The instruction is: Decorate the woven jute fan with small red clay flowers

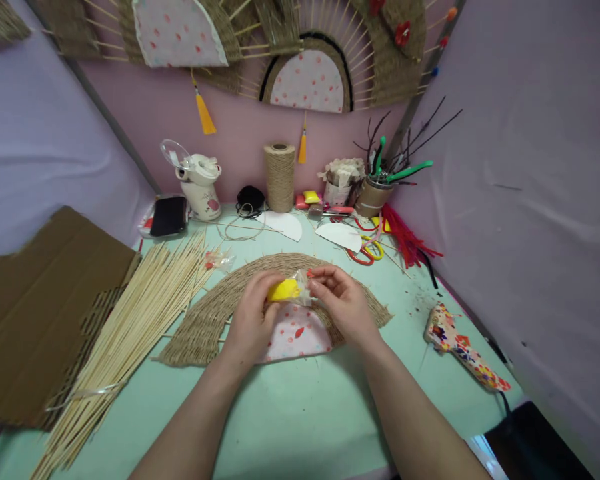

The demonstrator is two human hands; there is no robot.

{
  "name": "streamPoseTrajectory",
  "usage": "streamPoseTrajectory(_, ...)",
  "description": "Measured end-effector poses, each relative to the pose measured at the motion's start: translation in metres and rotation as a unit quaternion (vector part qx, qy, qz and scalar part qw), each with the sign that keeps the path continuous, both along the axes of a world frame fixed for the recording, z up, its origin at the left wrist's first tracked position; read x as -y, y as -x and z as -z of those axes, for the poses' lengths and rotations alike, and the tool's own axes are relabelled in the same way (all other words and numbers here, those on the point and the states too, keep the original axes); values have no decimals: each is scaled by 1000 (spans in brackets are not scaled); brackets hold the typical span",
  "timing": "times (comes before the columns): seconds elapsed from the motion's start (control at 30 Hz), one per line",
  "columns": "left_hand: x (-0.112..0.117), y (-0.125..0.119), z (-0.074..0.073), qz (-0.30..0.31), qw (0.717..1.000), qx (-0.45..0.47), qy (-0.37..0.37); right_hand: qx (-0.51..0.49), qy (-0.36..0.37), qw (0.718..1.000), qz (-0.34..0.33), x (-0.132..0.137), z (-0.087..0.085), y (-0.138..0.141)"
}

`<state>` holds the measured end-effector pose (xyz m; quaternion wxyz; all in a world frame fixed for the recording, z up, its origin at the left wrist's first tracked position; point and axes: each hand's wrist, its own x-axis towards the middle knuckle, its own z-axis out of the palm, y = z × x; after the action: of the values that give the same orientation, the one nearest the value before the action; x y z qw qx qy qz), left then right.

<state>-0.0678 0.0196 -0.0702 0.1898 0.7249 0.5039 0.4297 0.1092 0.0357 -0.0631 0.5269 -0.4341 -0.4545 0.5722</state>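
On the table (290, 420) lies a fan (280, 265), the landmark. Over it, a packet (285, 290) sits between the person's left hand (253, 313) and right hand (343, 303). To the fan's left lies a stick bundle (130, 320); farther left of it, cardboard (40, 313). Behind the fan stands a twine spool (280, 180); behind and left, a jug (205, 193); behind and right, a can (374, 197). To the fan's right lies a glue gun (463, 350).

Soft lt, faint shadows, wide-angle edge distort.
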Motion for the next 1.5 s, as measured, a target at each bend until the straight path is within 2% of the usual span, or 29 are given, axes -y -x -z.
streamPoseTrajectory(0.17, 1, -1, 0, 1, 1000, -9, -16, -36, 30, 999, -20, -2, 3, -1)
streamPoseTrajectory(0.27, 2, -2, -2, 6, 1000, 4, -17, -60, 27, 997, -28, -2, 5, -2)
streamPoseTrajectory(0.33, 3, -2, -3, 6, 1000, 17, -8, -59, 9, 998, -10, -1, 5, -3)
streamPoseTrajectory(0.43, 3, -2, -4, -2, 999, 34, 14, 40, -86, 994, 50, 1, 2, -2)
streamPoseTrajectory(0.53, 3, -3, -3, -8, 999, 32, 11, 190, -201, 958, 70, 2, 0, -3)
streamPoseTrajectory(0.6, 3, -3, -3, -12, 1000, 15, -2, 234, -233, 942, 63, 3, 0, -3)
streamPoseTrajectory(0.8, 3, -3, -2, -24, 1000, -7, -6, 272, -203, 941, 6, 3, -1, -5)
streamPoseTrajectory(1.27, 6, -5, -4, -9, 1000, -20, 10, 266, -215, 939, 25, 9, -2, 3)
streamPoseTrajectory(1.4, 6, -6, -6, -8, 999, -32, 14, 214, -152, 965, 11, 7, -2, 3)
streamPoseTrajectory(1.5, 3, 1, -6, -60, 998, -35, 4, 97, -54, 994, 14, 2, -1, -1)
